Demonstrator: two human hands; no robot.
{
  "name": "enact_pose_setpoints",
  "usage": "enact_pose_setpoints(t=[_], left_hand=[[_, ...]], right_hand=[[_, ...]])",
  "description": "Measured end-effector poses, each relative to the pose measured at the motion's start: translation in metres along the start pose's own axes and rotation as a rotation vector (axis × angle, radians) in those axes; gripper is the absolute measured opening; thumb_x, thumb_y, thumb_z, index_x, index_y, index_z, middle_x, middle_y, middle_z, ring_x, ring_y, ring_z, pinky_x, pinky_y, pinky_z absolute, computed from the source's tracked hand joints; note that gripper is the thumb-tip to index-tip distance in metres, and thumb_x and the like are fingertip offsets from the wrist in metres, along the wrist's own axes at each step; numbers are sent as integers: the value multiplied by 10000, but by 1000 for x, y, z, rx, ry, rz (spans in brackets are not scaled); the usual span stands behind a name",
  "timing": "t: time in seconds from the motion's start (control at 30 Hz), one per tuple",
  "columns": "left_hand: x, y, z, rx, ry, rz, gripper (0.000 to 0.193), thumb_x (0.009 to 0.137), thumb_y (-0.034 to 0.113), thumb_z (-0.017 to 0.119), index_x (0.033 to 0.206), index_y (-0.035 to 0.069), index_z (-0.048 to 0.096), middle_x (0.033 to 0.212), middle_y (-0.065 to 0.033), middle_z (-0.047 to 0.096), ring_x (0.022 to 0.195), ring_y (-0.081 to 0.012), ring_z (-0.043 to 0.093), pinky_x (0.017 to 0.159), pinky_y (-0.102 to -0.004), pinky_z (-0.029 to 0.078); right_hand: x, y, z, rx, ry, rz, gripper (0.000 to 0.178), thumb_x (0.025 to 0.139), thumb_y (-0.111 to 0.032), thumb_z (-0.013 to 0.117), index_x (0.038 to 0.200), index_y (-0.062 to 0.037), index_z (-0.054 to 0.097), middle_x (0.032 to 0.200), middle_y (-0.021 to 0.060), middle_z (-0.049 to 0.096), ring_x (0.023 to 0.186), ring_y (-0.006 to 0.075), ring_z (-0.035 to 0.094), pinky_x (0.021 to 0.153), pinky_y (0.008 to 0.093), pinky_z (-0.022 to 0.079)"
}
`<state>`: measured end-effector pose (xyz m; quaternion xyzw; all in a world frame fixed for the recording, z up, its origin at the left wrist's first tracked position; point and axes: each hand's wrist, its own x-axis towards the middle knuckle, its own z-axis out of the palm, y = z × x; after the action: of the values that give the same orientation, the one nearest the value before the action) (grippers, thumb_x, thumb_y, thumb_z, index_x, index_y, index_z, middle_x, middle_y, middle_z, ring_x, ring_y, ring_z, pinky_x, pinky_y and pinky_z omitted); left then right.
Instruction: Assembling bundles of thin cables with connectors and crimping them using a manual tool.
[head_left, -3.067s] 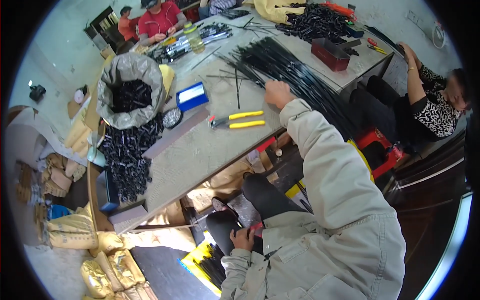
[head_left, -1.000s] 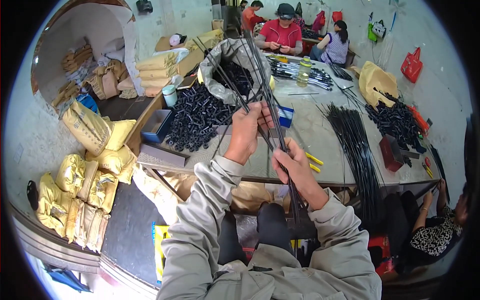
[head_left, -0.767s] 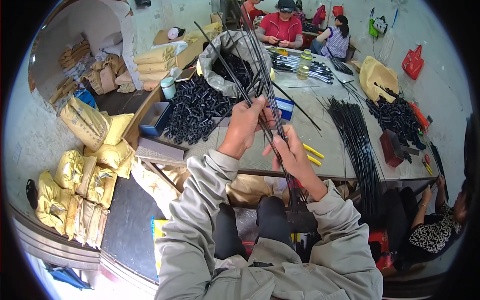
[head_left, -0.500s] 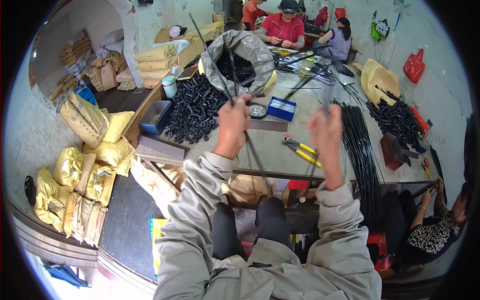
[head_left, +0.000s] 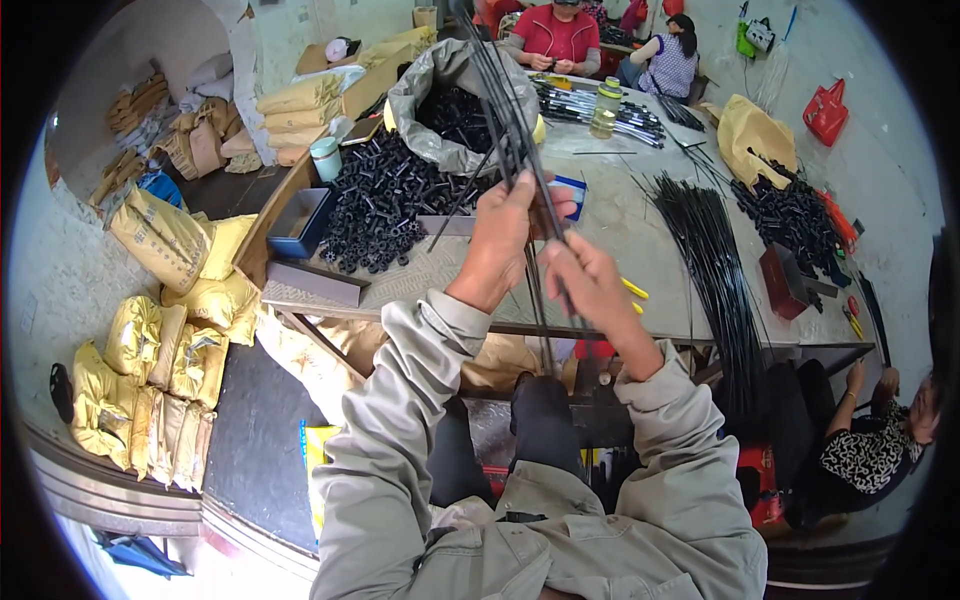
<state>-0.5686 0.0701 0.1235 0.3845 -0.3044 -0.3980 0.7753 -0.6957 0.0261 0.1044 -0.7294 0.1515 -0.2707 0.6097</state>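
While both grips clench the black rods [head_left: 512, 130] — left hand [head_left: 505, 235] above right hand [head_left: 590, 285] — rods run through both.

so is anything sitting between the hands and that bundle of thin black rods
Nothing visible does. The left hand and the right hand both already grip the bundle of thin black rods, held up above the table. The rods' tips rise in front of the grey sack.
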Motion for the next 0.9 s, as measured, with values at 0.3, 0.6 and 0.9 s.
enact_pose_setpoints(t=[0.3,0.6,0.9], left_hand=[[4,-9,-22,-31,143,-11,266,944,198,405,1008,-35,516,706,-66,552,563,-138,514,506,-258,438],[-5,12,-15,-87,66,49,321,950,264,402,1046,-21,514,571,-4,438,433,-63,289,397,-217,225],[-8,16,-34,-128,-17,254,349,950,272,401,1058,-40,515,632,-30,531,469,-86,414,426,-227,337]], right_hand=[[9,28,-10,-238,372,-320,220,919,-234,449,843,-39,515,543,-16,470,412,44,410,371,192,312],[45,-27,-75,-204,401,-238,241,927,-239,419,879,-19,507,519,-32,404,371,37,345,343,188,243],[18,10,-71,168,445,-235,302,946,-289,375,908,-16,498,513,-42,363,388,30,291,350,200,225]])
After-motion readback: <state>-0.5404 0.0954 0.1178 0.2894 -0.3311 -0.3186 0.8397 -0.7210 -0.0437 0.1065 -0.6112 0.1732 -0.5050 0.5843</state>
